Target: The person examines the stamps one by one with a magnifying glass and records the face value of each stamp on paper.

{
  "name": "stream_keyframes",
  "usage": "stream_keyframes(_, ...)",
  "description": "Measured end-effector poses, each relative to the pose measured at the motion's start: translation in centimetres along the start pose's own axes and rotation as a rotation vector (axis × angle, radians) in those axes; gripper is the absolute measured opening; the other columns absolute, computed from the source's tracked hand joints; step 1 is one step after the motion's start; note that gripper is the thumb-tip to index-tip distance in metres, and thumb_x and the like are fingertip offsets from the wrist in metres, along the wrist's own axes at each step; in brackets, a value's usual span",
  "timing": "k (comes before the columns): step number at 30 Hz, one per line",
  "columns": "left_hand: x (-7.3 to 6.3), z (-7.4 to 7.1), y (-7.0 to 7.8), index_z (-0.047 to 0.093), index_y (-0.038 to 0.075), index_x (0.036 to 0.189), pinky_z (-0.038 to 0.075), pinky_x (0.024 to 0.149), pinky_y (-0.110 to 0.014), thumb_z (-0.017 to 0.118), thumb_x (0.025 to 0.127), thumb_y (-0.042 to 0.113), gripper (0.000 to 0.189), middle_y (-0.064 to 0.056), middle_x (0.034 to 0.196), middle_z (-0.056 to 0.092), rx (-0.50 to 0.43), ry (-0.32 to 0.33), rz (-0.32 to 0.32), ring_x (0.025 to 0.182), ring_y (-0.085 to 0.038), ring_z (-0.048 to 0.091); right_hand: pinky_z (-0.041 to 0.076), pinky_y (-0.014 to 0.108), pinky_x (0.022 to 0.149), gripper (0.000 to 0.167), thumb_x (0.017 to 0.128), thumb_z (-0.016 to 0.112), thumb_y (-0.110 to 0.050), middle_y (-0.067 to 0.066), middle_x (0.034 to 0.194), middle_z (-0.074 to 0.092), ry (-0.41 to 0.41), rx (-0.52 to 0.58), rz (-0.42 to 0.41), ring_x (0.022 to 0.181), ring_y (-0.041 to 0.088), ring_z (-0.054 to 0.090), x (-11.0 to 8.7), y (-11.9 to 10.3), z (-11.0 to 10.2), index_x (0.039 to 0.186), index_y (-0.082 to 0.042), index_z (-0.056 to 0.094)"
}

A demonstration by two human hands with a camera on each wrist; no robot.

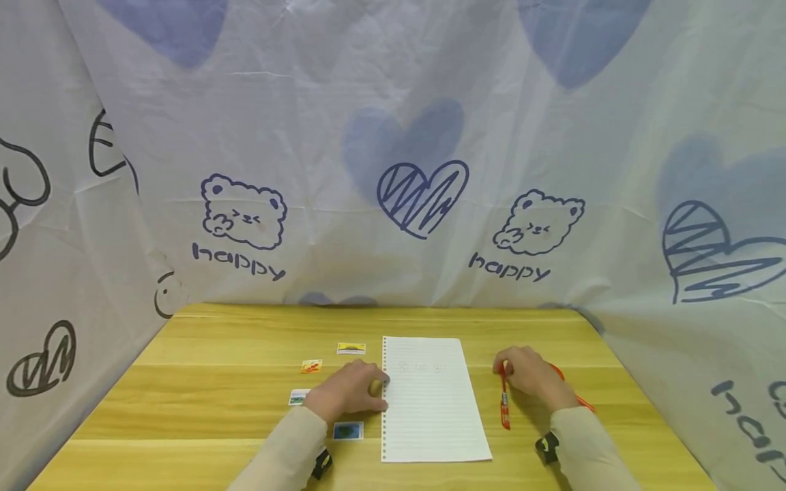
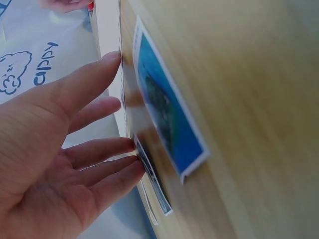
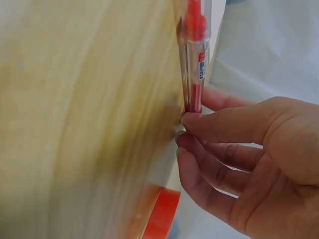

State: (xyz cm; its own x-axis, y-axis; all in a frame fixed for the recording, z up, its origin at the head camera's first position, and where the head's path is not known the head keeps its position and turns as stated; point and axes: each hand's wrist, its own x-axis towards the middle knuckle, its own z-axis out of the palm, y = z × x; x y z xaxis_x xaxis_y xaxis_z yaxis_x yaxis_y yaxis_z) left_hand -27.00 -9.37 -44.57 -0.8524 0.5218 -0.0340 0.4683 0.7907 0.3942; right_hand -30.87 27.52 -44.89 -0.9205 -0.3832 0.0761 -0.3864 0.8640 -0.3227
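Note:
A lined sheet of loose-leaf paper [image 1: 430,409] with punched holes down its left side lies in the middle of the table, with faint marks near its top. My left hand [image 1: 348,390] rests at that punched edge, thumb and fingers spread and loosely bent, touching it. Beside the sheet on the right, my right hand [image 1: 527,374] pinches the far end of a red pen [image 1: 505,408] between thumb and fingertips. The pen, clear-barrelled with a red cap [image 3: 196,25], lies along the table. Below the left hand is a blue stamp-like picture card [image 2: 167,102] with a white border.
Left of the paper lie more small picture cards: a yellow one [image 1: 351,348], a red-and-yellow one [image 1: 312,367] and a greenish one [image 1: 299,396], partly hidden by the left hand. A red curved object [image 3: 162,214] lies by the right hand. A printed white curtain [image 1: 331,225] hangs behind the table.

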Motion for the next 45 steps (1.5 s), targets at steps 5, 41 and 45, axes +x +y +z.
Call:
stream_keyframes(5, 0.1, 0.0, 0.0, 0.073, 0.007, 0.126, 0.052, 0.089, -0.036, 0.084, 0.086, 0.028, 0.047, -0.010, 0.129, 0.073, -0.007, 0.003, -0.001, 0.093, -0.013, 0.058, 0.051, 0.036, 0.068, 0.029, 0.078, 0.063, 0.014, 0.004, 0.079, 0.070, 0.011, 0.001, 0.015, 0.073, 0.018, 0.059, 0.2, 0.1, 0.1, 0.084, -0.013, 0.074)
stream_keyframes(41, 0.2, 0.0, 0.0, 0.075, 0.008, 0.123, 0.048, 0.083, -0.034, 0.087, 0.083, 0.027, 0.046, -0.010, 0.130, 0.073, -0.054, 0.007, -0.027, 0.091, -0.015, 0.055, 0.042, 0.021, 0.062, 0.017, 0.086, 0.076, 0.003, -0.004, 0.071, 0.064, 0.130, 0.146, -0.084, 0.066, 0.006, 0.050, 0.8, -1.4, -0.6, 0.084, -0.012, 0.067)
stream_keyframes(45, 0.2, 0.0, 0.0, 0.075, 0.008, 0.123, 0.047, 0.082, -0.033, 0.087, 0.083, 0.027, 0.046, -0.010, 0.129, 0.073, -0.053, 0.007, -0.024, 0.090, -0.015, 0.054, 0.047, 0.022, 0.065, 0.015, 0.087, 0.072, 0.006, 0.001, 0.079, 0.070, 0.157, 0.174, -0.102, 0.071, 0.005, 0.055, 1.1, -1.7, -0.5, 0.083, -0.008, 0.068)
